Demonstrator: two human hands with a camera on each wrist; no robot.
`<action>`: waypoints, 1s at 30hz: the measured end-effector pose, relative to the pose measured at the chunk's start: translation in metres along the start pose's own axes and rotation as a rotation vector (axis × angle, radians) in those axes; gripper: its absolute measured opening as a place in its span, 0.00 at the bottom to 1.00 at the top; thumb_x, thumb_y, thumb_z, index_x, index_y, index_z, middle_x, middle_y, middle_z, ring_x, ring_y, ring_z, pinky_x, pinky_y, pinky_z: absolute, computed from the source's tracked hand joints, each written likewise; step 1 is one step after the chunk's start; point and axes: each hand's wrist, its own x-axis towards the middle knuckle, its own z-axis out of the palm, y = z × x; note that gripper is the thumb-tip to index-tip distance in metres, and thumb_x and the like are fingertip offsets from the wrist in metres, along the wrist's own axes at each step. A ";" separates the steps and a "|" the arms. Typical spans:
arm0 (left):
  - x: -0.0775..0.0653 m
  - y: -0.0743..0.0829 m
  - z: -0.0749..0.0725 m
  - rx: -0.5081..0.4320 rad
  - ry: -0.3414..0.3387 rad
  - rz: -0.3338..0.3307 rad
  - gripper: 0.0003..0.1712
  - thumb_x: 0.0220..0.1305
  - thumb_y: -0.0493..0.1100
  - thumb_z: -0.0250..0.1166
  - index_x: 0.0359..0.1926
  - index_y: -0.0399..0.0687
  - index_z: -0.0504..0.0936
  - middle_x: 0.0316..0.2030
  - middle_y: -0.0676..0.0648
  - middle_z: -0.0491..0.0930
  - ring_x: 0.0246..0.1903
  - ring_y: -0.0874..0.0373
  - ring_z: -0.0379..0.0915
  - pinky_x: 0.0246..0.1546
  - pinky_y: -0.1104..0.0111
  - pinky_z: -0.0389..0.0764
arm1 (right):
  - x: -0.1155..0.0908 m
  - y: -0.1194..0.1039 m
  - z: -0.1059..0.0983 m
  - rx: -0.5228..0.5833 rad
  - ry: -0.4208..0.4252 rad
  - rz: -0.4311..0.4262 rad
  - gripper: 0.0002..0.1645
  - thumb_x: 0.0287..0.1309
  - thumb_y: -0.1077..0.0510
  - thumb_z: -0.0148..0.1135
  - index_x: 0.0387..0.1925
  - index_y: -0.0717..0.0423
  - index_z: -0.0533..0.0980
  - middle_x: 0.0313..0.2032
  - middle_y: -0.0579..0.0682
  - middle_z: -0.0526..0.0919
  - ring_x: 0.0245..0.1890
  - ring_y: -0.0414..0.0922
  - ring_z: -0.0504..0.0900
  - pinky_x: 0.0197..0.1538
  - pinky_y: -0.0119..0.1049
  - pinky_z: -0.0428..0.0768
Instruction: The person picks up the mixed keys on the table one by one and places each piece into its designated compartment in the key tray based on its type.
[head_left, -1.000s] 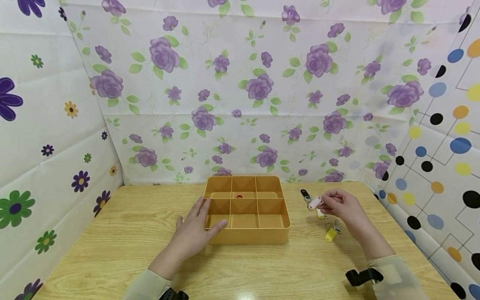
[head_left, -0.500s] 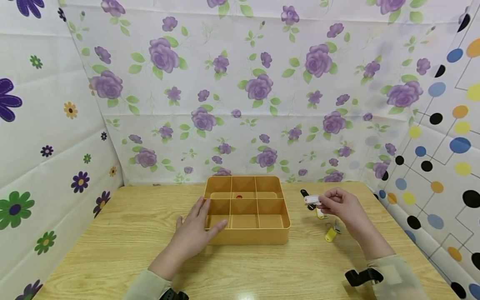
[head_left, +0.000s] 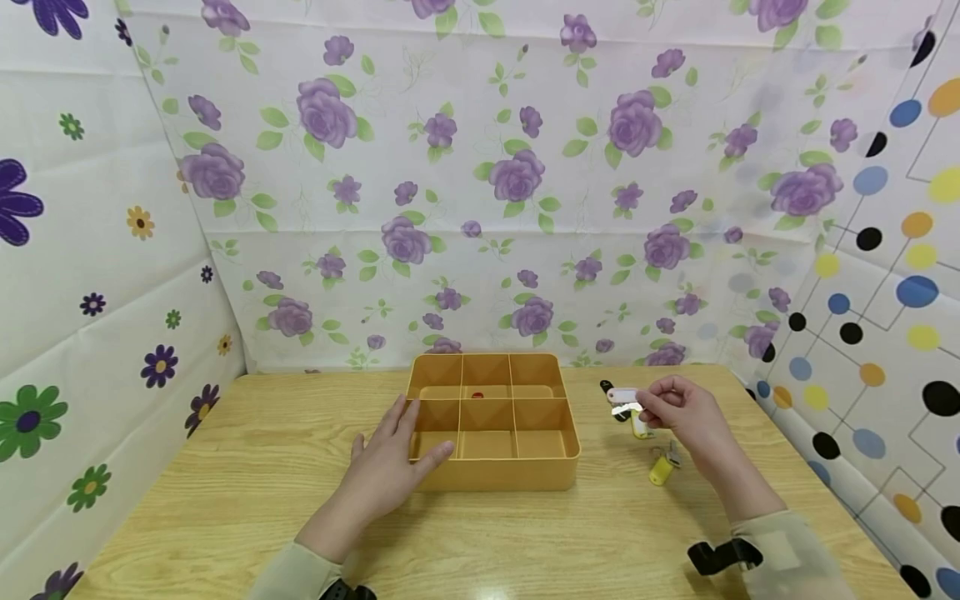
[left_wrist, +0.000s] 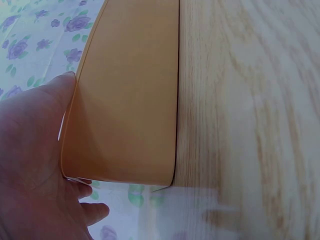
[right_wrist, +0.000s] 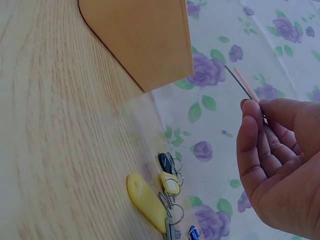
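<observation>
An orange box (head_left: 498, 475) divided into compartments sits mid-table. My left hand (head_left: 386, 471) rests on its front left corner, fingers extended along the left rim and thumb over the front rim. At the right, my right hand (head_left: 686, 415) pinches a key with a pale pink key tag (head_left: 622, 395) between thumb and fingers, raised over the other keys. The right wrist view shows key and tag (right_wrist: 245, 82) edge-on, pointing away from the fingertips. Below lie keys with a black tag (right_wrist: 164, 163), a small yellow-and-white tag (right_wrist: 170, 183) and a larger yellow tag (right_wrist: 146, 202).
A small red item (head_left: 477, 395) shows in the box's back middle compartment. In the right wrist view, something blue (right_wrist: 193, 232) lies beside the yellow-tagged key. Flower-printed cloth (head_left: 517, 242) stands behind the wooden table (head_left: 247, 467), with dotted cloth (head_left: 873, 392) along the right.
The pink tag in my right hand has turned from tilted downward to level, and its key now shows below it. The left hand stays on the box corner.
</observation>
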 end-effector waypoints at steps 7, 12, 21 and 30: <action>0.000 -0.003 0.001 -0.001 -0.011 -0.009 0.63 0.75 0.80 0.56 0.91 0.45 0.47 0.89 0.40 0.39 0.85 0.35 0.46 0.74 0.20 0.37 | -0.001 -0.005 0.009 0.000 0.011 0.006 0.22 0.79 0.51 0.69 0.55 0.66 0.76 0.39 0.49 0.91 0.42 0.47 0.90 0.51 0.41 0.90; 0.000 -0.003 0.001 -0.017 -0.015 -0.006 0.64 0.76 0.78 0.58 0.91 0.43 0.44 0.89 0.41 0.38 0.86 0.36 0.44 0.74 0.20 0.36 | -0.001 -0.009 0.014 -0.008 0.018 -0.024 0.22 0.80 0.51 0.68 0.55 0.67 0.75 0.41 0.54 0.90 0.42 0.47 0.90 0.50 0.39 0.90; 0.002 -0.002 0.000 -0.001 -0.012 -0.007 0.67 0.74 0.83 0.54 0.90 0.42 0.43 0.89 0.41 0.39 0.86 0.36 0.44 0.75 0.21 0.36 | 0.003 -0.019 0.021 -0.023 0.010 -0.061 0.22 0.80 0.51 0.68 0.53 0.68 0.75 0.41 0.57 0.90 0.41 0.46 0.90 0.49 0.38 0.90; 0.001 -0.002 -0.001 -0.006 -0.007 -0.015 0.69 0.73 0.84 0.54 0.90 0.39 0.44 0.89 0.41 0.39 0.86 0.37 0.44 0.75 0.22 0.37 | 0.008 -0.029 0.029 -0.096 -0.003 -0.101 0.22 0.80 0.50 0.69 0.53 0.67 0.76 0.40 0.59 0.89 0.40 0.45 0.90 0.49 0.38 0.90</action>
